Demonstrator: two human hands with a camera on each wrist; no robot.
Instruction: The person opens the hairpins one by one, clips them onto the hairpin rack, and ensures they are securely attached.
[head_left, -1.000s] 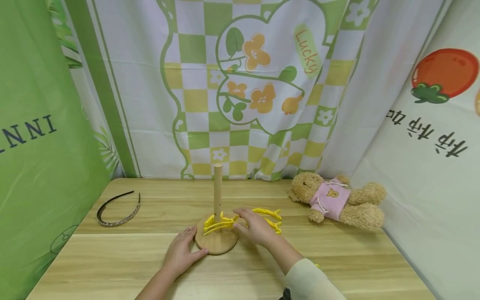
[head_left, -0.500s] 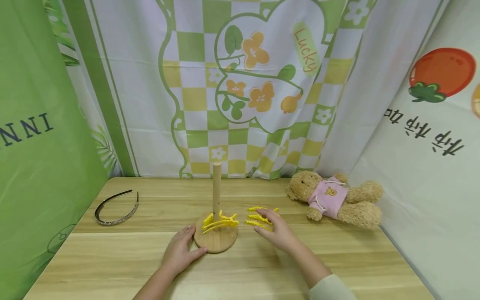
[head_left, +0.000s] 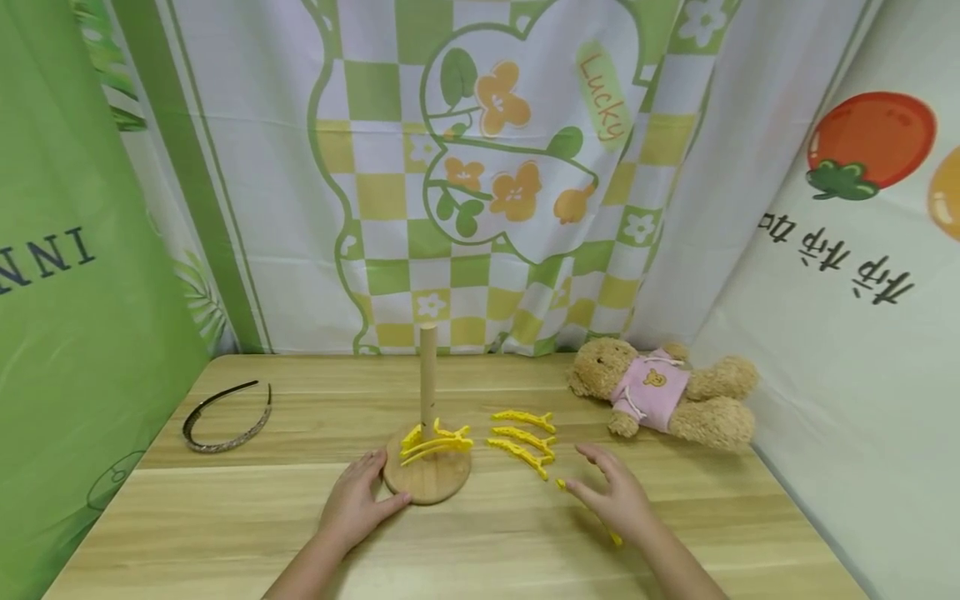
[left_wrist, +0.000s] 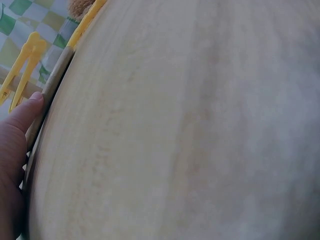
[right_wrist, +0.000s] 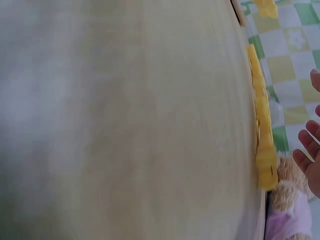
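A round wooden base (head_left: 427, 485) carries an upright post (head_left: 427, 375). Yellow hair clips (head_left: 437, 442) lie around the post's foot, overlapping it. My left hand (head_left: 354, 500) rests at the base's left front edge, fingers at the side and thumb at the front rim; one straight digit (left_wrist: 31, 107) touches the rim in the left wrist view. My right hand (head_left: 618, 500) hovers with fingers spread and thumb apart over another yellow clip (head_left: 617, 539), mostly hidden beneath it. A yellow clip (right_wrist: 265, 125) lies along the table in the right wrist view.
Three more yellow clips (head_left: 521, 442) lie fanned on the table (head_left: 480, 550) right of the base. A teddy bear (head_left: 663, 387) in a pink top lies at the back right. A dark headband (head_left: 225, 446) lies at the left. A patterned curtain (head_left: 405, 225) hangs behind.
My right hand has let go of the clip at the post and moved right and toward the front, past the loose clips. My left hand stays at the base.
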